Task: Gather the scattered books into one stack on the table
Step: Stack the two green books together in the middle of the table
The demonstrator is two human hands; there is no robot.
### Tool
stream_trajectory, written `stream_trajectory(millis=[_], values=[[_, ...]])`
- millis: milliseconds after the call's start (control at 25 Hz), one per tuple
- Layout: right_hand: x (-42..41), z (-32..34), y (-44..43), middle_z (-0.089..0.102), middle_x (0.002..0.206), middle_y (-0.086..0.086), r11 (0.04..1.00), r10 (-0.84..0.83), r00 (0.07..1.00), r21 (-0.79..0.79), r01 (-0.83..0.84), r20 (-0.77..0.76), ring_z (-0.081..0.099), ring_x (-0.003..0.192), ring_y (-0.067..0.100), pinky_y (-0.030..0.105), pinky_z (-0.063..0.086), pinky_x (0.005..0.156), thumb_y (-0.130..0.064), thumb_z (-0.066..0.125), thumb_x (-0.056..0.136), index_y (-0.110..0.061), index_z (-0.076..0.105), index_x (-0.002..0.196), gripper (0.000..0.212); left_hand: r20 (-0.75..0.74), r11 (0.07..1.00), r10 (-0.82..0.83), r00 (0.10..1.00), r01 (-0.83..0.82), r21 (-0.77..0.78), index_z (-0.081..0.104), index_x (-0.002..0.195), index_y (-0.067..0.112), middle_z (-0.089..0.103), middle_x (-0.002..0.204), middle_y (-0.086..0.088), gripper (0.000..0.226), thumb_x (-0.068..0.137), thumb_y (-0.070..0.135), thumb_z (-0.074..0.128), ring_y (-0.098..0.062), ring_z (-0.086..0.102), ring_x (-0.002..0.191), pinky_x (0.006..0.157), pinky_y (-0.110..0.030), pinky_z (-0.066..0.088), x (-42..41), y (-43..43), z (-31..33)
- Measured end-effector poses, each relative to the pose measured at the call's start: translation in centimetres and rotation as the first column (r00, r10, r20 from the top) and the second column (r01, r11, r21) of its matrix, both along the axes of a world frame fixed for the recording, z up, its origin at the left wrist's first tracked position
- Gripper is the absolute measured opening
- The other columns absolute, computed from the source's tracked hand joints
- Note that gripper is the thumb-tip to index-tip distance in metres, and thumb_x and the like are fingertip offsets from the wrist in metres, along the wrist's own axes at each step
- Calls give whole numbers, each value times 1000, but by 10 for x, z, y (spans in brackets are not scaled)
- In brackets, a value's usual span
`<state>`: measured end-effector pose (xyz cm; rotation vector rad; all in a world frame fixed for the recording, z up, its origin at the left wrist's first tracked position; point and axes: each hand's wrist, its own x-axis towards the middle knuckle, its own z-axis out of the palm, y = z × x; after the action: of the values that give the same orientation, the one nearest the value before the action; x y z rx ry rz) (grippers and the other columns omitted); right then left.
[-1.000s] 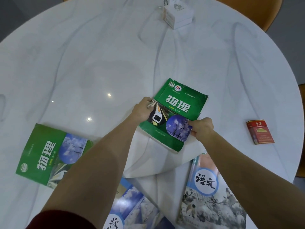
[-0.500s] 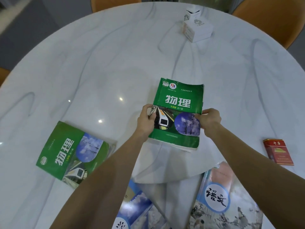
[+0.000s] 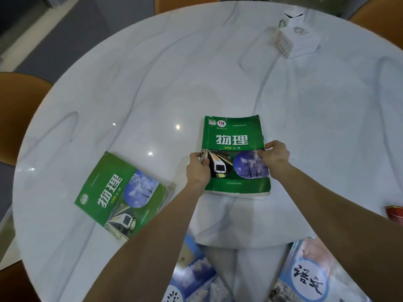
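My left hand (image 3: 197,171) pinches the left edge of the green physics book (image 3: 236,155), thumb over the cover by the train picture, and my right hand (image 3: 276,154) clamps the right edge the same way, fingers curled under. Both are closed on that one book.

Over the last second the book has turned. It sat skewed, its top corner pointing off to the right; now its spine runs nearly straight away from me and the title reads upright. It has also slid a little toward the centre of the marble table (image 3: 152,88). I read this as squaring up the base of the stack: this book marks where the pile will stand, and nothing is on top of it yet.

The book looks well used. The cover is glossy green with white characters, the top right corner is curled and frayed, and pale pages fan out below the bottom edge, so it is soft and slightly bowed, not a stiff slab. I cannot tell whether its near edge rests on the table or is held just off it.

Three books are still apart from it: a second green physics book (image 3: 122,197) lying askew to my left, a blue book (image 3: 192,277) under my left forearm near the table edge, and a blue-and-white book (image 3: 309,280) under my right forearm.
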<state>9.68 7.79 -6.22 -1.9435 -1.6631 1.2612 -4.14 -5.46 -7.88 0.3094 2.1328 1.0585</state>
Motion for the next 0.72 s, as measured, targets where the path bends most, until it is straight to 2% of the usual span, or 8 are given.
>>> stream_trajectory(millis=[160, 280, 440, 600, 720], values=[[0, -11, 0, 65, 116, 22, 1000, 14, 999, 25, -15, 41, 60, 109, 35, 35, 49, 91, -12, 66, 85, -1, 59, 113, 31, -148, 986, -133, 980, 115, -120, 49, 118, 3, 62, 117, -21, 27, 95, 19, 51, -36, 61, 105, 91, -45, 53, -5, 0, 1], [-1, -13, 3, 67, 114, 22, 999, 17, 998, 47, -19, 56, 60, 108, 35, 34, 49, 91, -12, 66, 85, -2, 60, 112, 29, -250, 955, -247, 936, 191, -226, 55, 111, 1, 66, 111, -19, 29, 92, 23, 57, -34, 61, 102, 83, -40, 50, -10, 0, 3], [-2, -16, 4, 67, 111, 23, 994, 69, 990, 79, -80, 125, 61, 106, 36, 35, 50, 89, -12, 63, 87, 0, 61, 109, 25, -299, 918, -345, 890, 254, -304, 55, 109, 0, 65, 111, -19, 29, 93, 24, 56, -34, 60, 102, 78, -38, 47, -9, 0, 3], [-3, -15, 3, 67, 110, 25, 980, 141, 963, 103, -168, 229, 60, 106, 39, 40, 52, 91, -12, 61, 89, 4, 63, 105, 23, -304, 871, -438, 846, 315, -377, 53, 111, 1, 61, 114, -20, 31, 94, 27, 54, -35, 59, 103, 80, -39, 48, -10, -1, 5], [-1, -13, -1, 66, 109, 25, 968, 205, 931, 80, -239, 302, 60, 103, 39, 39, 51, 86, -18, 61, 90, 5, 64, 102, 26, -349, 810, -540, 766, 360, -463, 53, 111, 2, 59, 114, -18, 28, 95, 25, 49, -34, 58, 104, 81, -39, 48, -9, -4, 10]])
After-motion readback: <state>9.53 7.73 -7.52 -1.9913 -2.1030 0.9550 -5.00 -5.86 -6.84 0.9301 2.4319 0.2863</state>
